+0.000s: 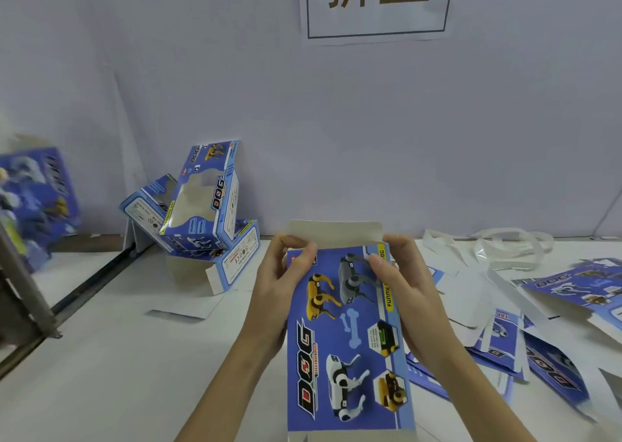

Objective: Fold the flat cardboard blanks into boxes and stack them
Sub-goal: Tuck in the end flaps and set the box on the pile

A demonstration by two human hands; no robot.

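A blue printed box (pixel 346 347) with "DOG" lettering and robot-dog pictures is held upright-tilted in front of me, its white top flap (pixel 335 233) standing open at the far end. My left hand (pixel 279 283) grips the box's upper left edge, thumb on the printed face. My right hand (pixel 404 290) grips the upper right edge, thumb likewise on the face. Three folded boxes (pixel 205 206) lie piled unevenly against the wall at the left. Flat blanks (pixel 545 350) lie spread over the table on the right.
The white table (pixel 134 357) ends at the lilac wall with a paper sign (pixel 377 4). White plastic straps (pixel 505 246) lie at the back right. A loose white card piece (pixel 181 310) lies left of my arms. A metal frame (pixel 30 307) and blurred blue cartons (pixel 33 199) stand far left.
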